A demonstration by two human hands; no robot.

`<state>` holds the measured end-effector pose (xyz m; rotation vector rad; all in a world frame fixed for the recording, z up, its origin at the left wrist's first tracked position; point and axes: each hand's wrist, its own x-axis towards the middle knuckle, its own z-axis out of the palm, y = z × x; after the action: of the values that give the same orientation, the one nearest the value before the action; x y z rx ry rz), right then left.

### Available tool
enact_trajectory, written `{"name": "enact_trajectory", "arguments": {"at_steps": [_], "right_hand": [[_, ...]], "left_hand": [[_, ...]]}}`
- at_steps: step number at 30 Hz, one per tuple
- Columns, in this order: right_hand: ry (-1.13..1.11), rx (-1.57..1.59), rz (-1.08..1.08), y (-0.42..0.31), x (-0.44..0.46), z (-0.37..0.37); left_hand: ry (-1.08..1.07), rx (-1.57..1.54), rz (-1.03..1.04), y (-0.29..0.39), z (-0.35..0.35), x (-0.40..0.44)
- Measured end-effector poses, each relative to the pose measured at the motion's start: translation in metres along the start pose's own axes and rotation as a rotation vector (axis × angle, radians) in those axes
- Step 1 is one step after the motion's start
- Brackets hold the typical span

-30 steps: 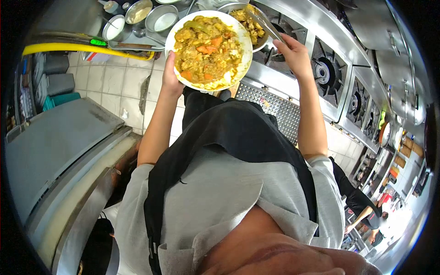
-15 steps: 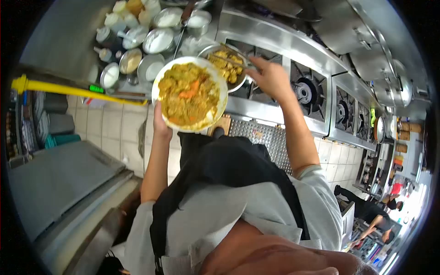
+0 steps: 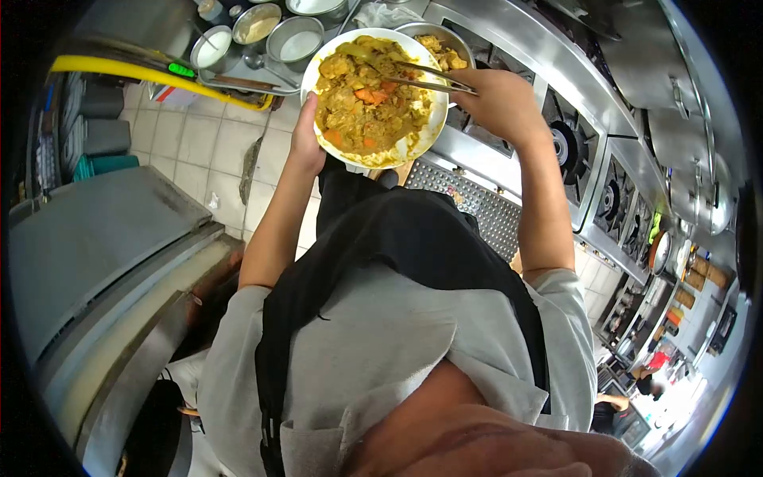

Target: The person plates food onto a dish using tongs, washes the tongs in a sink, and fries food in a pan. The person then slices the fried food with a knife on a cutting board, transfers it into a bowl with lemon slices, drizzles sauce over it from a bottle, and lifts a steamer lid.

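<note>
My left hand [image 3: 308, 139] grips the left rim of a white plate [image 3: 429, 135] at its edge. Yellow-brown curry [image 3: 362, 111] with orange carrot pieces covers most of that plate. In my right hand [image 3: 505, 103] is a pair of metal tongs [image 3: 429, 77], closed around by the fingers. The tongs' tips reach over the curry near the carrot pieces; whether they pinch any food I cannot tell. Just behind the plate stands a metal pan [image 3: 461, 36] holding more pieces of yellow-brown food, partly hidden by the plate.
Metal bowls [image 3: 296, 40] of white and tan contents stand at the back left beside a yellow bar [image 3: 151, 71]. A gas range with burners [image 3: 566, 143] runs along the right. A grey lid-like surface [image 3: 95, 246] lies on the left. Another person [image 3: 612, 405] is far off at lower right.
The tongs in my right hand have moved from over the pan to over the plate. The whole view has shifted, with the plate appearing higher and further right.
</note>
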<state>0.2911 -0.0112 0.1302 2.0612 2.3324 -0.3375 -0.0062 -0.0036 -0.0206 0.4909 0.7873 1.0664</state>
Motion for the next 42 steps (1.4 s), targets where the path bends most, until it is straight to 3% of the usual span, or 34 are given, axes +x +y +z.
{"name": "enact_trajectory", "arguments": {"at_steps": [4,7,12,16,18,22,24,25,30,32,36,39,42], "right_hand": [[0.060,0.061,-0.038,-0.023,-0.005,-0.017],[0.110,-0.053,-0.190,-0.052,0.017,-0.002],[0.077,0.065,-0.177,-0.037,0.028,0.014],[0.087,0.392,-0.117,-0.005,0.024,0.037],[-0.088,0.772,0.046,0.007,0.018,0.043],[-0.010,1.052,0.129,0.027,-0.007,0.038],[0.041,1.191,0.320,0.055,-0.018,0.044],[0.133,1.176,0.329,0.067,-0.020,0.057],[0.157,0.934,0.382,0.096,-0.009,0.112],[0.197,0.478,0.366,0.082,-0.003,0.116],[0.149,0.060,0.160,0.066,-0.001,0.105],[0.249,0.014,0.061,0.070,-0.006,0.100],[0.171,0.074,0.215,0.048,-0.016,0.054]], "left_hand": [[0.040,0.009,-0.034,0.000,0.003,-0.001],[0.028,0.028,-0.043,-0.002,0.002,0.001],[0.015,0.007,-0.039,0.000,0.010,-0.004],[-0.016,0.004,-0.038,-0.004,-0.001,0.004],[0.016,-0.029,-0.058,-0.006,0.002,0.003],[0.040,-0.012,-0.026,-0.009,0.003,0.003],[-0.002,-0.028,-0.015,-0.009,-0.002,0.004],[0.017,-0.022,-0.012,-0.008,0.000,0.003],[0.100,0.074,0.023,-0.004,-0.017,-0.005],[0.135,0.079,0.026,-0.004,-0.020,-0.006],[0.136,0.072,0.058,0.003,-0.020,-0.009],[0.125,0.040,0.071,0.003,-0.025,-0.008],[0.128,0.019,0.092,0.003,-0.033,-0.008]]}}
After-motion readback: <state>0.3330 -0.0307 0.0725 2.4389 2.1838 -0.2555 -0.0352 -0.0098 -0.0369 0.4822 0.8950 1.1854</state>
